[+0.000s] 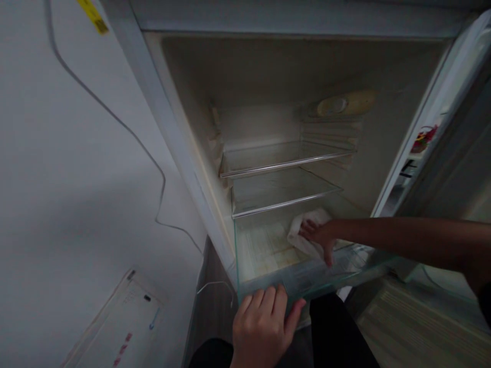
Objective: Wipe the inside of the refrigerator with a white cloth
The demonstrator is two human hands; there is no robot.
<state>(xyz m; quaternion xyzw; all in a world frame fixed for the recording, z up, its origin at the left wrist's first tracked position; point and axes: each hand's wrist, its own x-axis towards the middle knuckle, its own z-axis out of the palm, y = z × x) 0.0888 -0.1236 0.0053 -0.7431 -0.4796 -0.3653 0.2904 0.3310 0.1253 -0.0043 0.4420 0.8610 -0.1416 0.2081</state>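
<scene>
A loose glass shelf [264, 245] juts out of the lower part of an open fridge. My left hand [263, 319] grips its front edge, fingers curled over the top and thumb out to the side. Farther in, my right hand [320, 236] holds a crumpled white cloth [296, 232] down on the glass, its fingers over the cloth and its thumb pointing toward me. Yellowish marks show through the glass left of the cloth. The underside of the cloth is hidden.
Two more glass shelves, an upper one [268, 156] and a lower one [276, 194], sit inside the fridge. The fridge door [452, 168] stands open at the right. A cable [126, 125] hangs along the left wall beside a pale box [115, 322]. My knees are under the shelf.
</scene>
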